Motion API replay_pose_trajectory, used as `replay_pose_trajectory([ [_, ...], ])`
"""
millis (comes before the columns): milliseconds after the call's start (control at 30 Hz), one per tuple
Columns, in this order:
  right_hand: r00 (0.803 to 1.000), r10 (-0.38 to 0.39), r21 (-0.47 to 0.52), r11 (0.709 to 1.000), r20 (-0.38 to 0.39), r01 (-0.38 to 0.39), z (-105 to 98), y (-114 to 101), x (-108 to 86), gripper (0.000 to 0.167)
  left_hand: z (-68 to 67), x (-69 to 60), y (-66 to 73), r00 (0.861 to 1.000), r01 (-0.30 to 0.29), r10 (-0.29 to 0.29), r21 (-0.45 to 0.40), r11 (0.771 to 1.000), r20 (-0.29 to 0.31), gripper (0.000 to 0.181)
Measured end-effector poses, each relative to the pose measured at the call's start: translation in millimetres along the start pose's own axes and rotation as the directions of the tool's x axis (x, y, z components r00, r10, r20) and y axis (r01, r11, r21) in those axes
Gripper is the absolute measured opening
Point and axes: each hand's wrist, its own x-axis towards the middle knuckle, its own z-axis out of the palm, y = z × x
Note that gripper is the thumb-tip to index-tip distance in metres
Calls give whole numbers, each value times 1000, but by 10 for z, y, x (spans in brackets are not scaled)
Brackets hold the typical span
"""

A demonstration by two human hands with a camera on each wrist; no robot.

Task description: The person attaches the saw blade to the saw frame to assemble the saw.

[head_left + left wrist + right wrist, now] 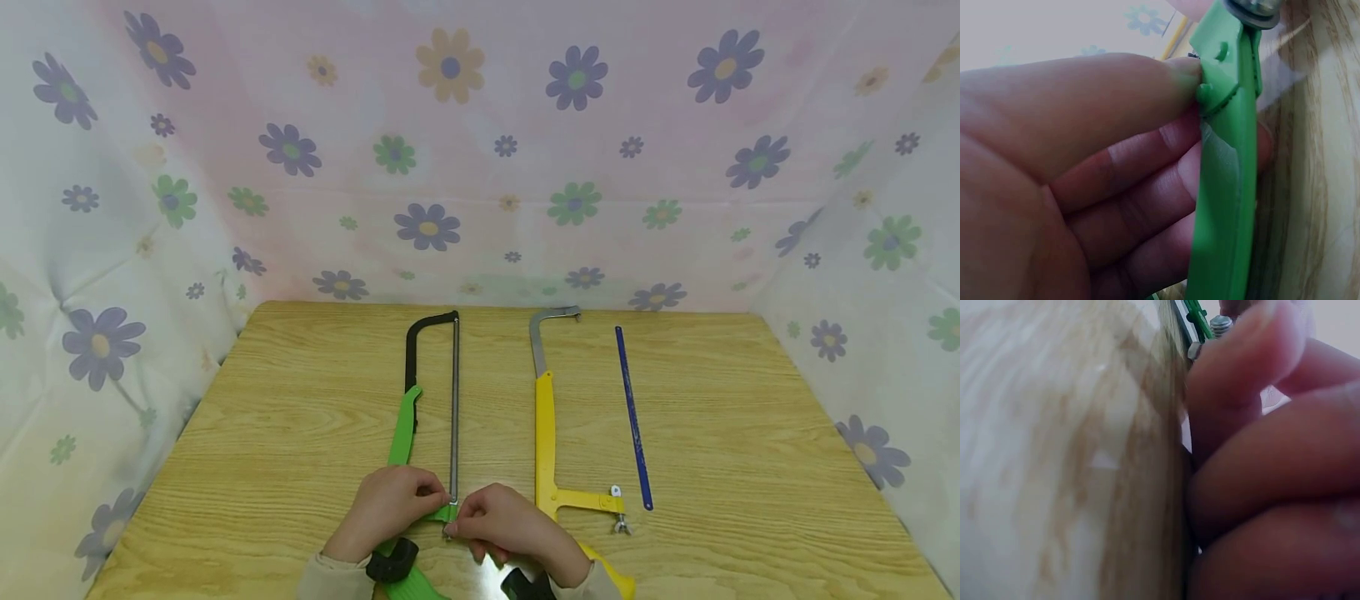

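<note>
A green-handled hacksaw [402, 429] with a black front frame lies on the table, a grey blade [454, 400] running along its right side. My left hand [392, 507] grips its green lower arm near the blade's near end; in the left wrist view the thumb presses the green end piece [1219, 69] and the fingers curl behind the arm [1222, 206]. At the wing nut [447, 535] below that end, my right hand [513, 523] pinches with thumb and forefinger. The right wrist view shows a threaded bolt [1221, 325] beside these fingertips, which hide the nut there.
A yellow hacksaw [545, 433] with a grey front frame and no blade fitted lies just right of the hands, its handle partly under the right forearm. Farther right lies a loose blue blade [633, 417]. Flowered cloth [510, 167] hangs behind the wooden table [750, 467].
</note>
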Motion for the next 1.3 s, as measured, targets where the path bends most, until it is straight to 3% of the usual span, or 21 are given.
replay_pose_trajectory([
  [300,1000,-3,-18,1000,-4,3,2,25,13,40,-2,2,-6,1000,-2,2,-2,1000,0,14],
  [567,1000,18,-6,1000,8,-18,15,35,28,31,4,-1,-13,1000,-3,3,-2,1000,2,14],
  [1300,1000,15,39,999,-23,-14,13,19,9,27,8,9,-15,1000,1,-1,3,1000,1,13],
])
